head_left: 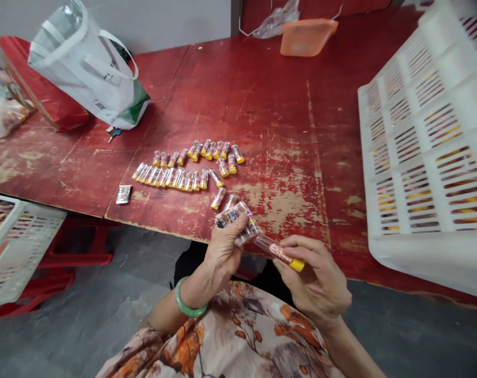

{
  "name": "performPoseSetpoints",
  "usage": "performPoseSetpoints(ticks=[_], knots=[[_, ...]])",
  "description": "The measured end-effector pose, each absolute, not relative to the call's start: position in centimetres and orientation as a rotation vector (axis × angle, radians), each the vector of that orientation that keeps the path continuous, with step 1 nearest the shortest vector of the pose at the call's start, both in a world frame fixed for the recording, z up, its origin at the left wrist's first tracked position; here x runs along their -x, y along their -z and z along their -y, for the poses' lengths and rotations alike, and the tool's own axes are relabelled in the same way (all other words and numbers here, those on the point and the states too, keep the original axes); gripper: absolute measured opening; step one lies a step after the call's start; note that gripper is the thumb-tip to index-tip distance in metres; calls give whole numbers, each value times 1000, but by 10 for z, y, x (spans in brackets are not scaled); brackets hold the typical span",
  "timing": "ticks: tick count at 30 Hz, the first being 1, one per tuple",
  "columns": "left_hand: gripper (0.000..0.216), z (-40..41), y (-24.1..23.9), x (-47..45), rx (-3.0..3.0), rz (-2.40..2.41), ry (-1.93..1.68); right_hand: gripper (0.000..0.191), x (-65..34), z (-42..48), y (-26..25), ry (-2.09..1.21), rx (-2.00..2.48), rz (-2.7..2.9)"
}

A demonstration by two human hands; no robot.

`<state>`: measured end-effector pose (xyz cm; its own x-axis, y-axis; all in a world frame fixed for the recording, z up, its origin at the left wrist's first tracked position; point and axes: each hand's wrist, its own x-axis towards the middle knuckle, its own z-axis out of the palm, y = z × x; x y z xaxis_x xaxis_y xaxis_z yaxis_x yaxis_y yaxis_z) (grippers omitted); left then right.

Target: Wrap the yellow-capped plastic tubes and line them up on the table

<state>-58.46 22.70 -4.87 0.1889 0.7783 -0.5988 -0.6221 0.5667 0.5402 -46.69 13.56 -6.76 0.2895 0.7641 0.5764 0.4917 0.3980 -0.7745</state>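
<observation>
My right hand is closed around a clear plastic tube with a yellow end and a reddish-white printed label. The tube's clear end points at my left hand, whose thumb presses on a bunch of clear printed packets; their exact kind is hard to make out. Just beyond the bunch, a few small yellow-ended tubes lie scattered on the red table. Farther left, similar tubes form a tight row, with a looser line of tubes behind it.
A large white slatted crate occupies the right side. At back left stand a white bag and a red bag, with keys nearby. An orange basket sits at the back; a small flat packet lies near the front edge.
</observation>
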Motion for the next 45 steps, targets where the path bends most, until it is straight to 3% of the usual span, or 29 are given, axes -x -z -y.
performPoseSetpoints(ticks=[6,11,33,37,42,45], knots=[[41,-224,51,580,-189,-970,-1026,32,471,-138,66,-123,1293,1326],[39,-225,51,579,-108,-995,-1015,44,478,-140,76,89,1308,1376],[40,-214,46,581,-257,-914,-977,54,495,-147,93,338,1297,1352],[34,-208,49,583,-274,-880,-972,53,494,-149,97,266,1252,1327],[35,-209,50,591,-308,-897,-933,44,482,-141,102,-58,1199,1574],[32,-208,52,593,-349,-869,-912,47,478,-139,106,-250,1227,1426]])
